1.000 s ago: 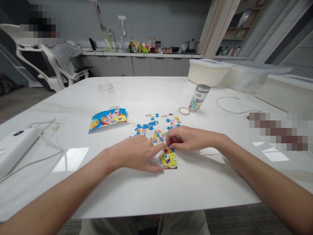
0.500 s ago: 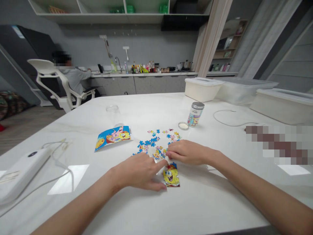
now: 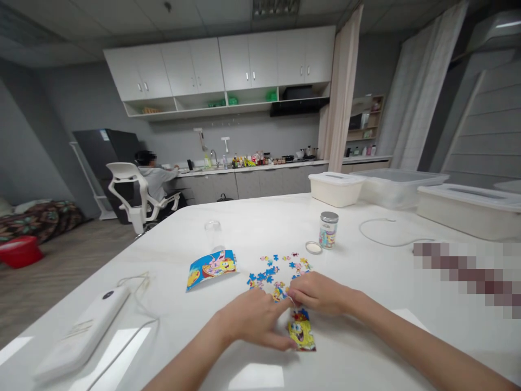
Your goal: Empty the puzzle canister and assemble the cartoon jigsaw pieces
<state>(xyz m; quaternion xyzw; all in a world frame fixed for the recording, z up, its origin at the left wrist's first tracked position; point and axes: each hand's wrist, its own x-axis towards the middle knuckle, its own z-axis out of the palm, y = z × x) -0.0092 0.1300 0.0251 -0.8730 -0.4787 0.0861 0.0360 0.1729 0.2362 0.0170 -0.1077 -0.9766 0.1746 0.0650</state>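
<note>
A small joined block of yellow cartoon puzzle pieces [image 3: 302, 333] lies on the white table [image 3: 252, 222] in front of me. My left hand [image 3: 252, 320] rests flat beside it, thumb along its left edge and forefinger pointing at its top. My right hand [image 3: 317, 293] is curled just above the block, fingertips pinched on something I cannot make out. Several loose blue and pink puzzle pieces [image 3: 277, 269] are scattered right behind both hands. A printed picture card [image 3: 211, 269] lies to their left.
A small tin [image 3: 328, 229] with its lid [image 3: 313, 247] beside it and a clear glass jar [image 3: 213, 234] stand further back. White storage bins [image 3: 337, 188] line the far right. A white device [image 3: 81, 334] with cable lies at left. A person sits in a white chair [image 3: 134, 195] at the counter.
The camera has tilted upward, so the table and hands sit lower in view and the cupboards show. Both hands stay at the puzzle block, hardly moved.
</note>
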